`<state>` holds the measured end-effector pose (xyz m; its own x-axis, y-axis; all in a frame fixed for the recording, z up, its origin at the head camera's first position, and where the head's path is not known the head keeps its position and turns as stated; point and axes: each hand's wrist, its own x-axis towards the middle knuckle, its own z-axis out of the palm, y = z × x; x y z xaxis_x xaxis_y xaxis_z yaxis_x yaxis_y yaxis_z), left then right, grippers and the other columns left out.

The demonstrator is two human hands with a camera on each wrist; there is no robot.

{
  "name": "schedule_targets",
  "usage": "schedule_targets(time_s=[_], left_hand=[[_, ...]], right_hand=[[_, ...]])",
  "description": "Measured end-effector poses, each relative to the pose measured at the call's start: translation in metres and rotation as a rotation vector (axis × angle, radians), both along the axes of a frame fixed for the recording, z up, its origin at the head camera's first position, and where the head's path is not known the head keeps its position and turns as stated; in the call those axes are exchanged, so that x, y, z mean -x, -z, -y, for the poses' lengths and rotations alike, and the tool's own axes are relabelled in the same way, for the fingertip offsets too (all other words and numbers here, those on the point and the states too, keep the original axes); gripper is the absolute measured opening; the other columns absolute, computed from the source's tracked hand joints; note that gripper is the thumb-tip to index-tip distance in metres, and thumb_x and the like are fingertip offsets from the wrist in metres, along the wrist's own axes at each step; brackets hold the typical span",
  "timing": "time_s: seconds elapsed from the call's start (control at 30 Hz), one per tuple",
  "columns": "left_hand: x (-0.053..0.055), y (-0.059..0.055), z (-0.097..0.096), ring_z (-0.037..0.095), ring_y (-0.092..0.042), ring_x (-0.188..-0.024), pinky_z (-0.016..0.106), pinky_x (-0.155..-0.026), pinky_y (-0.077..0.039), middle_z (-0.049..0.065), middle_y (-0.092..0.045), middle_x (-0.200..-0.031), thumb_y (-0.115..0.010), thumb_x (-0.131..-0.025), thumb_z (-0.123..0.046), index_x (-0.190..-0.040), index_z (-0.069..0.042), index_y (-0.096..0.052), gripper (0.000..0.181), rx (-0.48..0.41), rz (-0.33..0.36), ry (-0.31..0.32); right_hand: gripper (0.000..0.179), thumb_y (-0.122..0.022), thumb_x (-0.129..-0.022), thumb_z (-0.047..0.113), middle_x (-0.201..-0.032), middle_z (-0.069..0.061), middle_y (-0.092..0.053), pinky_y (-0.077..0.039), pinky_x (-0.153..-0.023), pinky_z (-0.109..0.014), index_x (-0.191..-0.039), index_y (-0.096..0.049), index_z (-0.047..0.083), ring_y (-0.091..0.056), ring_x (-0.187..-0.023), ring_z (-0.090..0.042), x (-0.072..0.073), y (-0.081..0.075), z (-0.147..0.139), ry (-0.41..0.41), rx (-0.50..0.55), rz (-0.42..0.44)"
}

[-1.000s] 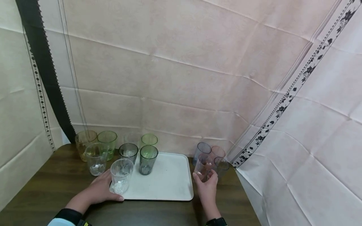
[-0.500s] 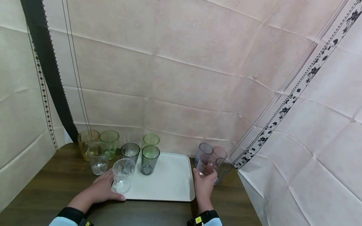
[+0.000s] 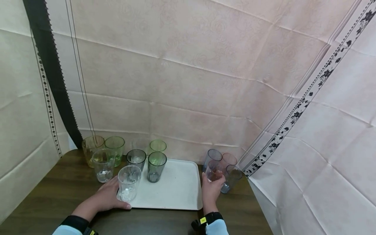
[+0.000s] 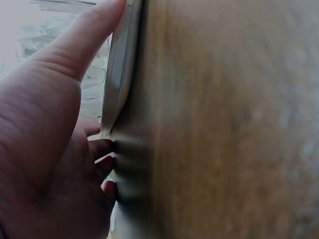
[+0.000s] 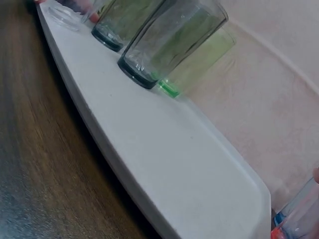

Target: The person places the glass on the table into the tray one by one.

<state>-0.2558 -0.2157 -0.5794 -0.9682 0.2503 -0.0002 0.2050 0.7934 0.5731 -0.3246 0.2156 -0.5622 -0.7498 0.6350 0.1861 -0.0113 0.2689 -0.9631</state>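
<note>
In the head view my left hand [image 3: 109, 198] holds the front left corner of a white tray [image 3: 179, 192], its thumb along the front edge. The left wrist view shows that thumb on the tray rim [image 4: 117, 64] and the fingers bent against its side. A clear glass [image 3: 128, 182] stands upright on the tray beside this hand. Behind it are a grey glass [image 3: 136, 157], a dark green-grey glass [image 3: 156, 168] and a light green glass [image 3: 158, 145]. To the right of the tray, my right hand [image 3: 212, 189] grips a clear drinking glass [image 3: 213, 169], thumb on its left side.
Left of the tray stand a yellowish glass [image 3: 91, 151], a green glass [image 3: 116, 151] and a clear glass [image 3: 103, 168]. Close around the gripped glass are a blue glass [image 3: 212, 157], a pink glass [image 3: 230, 159] and a grey-blue glass [image 3: 233, 176]. A cloth wall [image 3: 176, 114] rises behind.
My right hand has closed further around the clear glass, its wrist swinging left. My left hand stays at the tray corner. The whole view has shifted slightly.
</note>
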Motion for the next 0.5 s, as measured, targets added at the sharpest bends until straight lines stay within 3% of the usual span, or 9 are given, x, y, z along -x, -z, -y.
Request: schedule_targets(time_s=[0.23,0.5], left_hand=[[0.0008,0.0013,-0.001,0.057,-0.018,-0.146,0.076,-0.113,-0.019,0.035,-0.024,-0.163,-0.083,-0.065,-0.075,-0.16,0.009,-0.029,0.138,-0.002,0.005,0.007],[-0.0021,-0.0037,-0.0013,0.058,-0.019,-0.145,0.076,-0.112,-0.021,0.037,-0.025,-0.162,-0.085,-0.066,-0.071,-0.159,0.01,-0.03,0.135,0.002,-0.01,0.007]], right_hand=[[0.081,-0.083,-0.088,0.023,-0.141,-0.022,-0.043,-0.043,-0.111,-0.055,-0.15,-0.035,0.004,-0.047,-0.132,-0.039,0.0006,0.0007,-0.0009,0.017,-0.019,-0.029],[0.087,-0.083,-0.089,0.028,-0.147,-0.023,-0.04,-0.041,-0.111,-0.059,-0.154,-0.03,0.005,-0.044,-0.136,-0.04,-0.0077,0.0008,-0.0047,-0.035,-0.015,-0.021]])
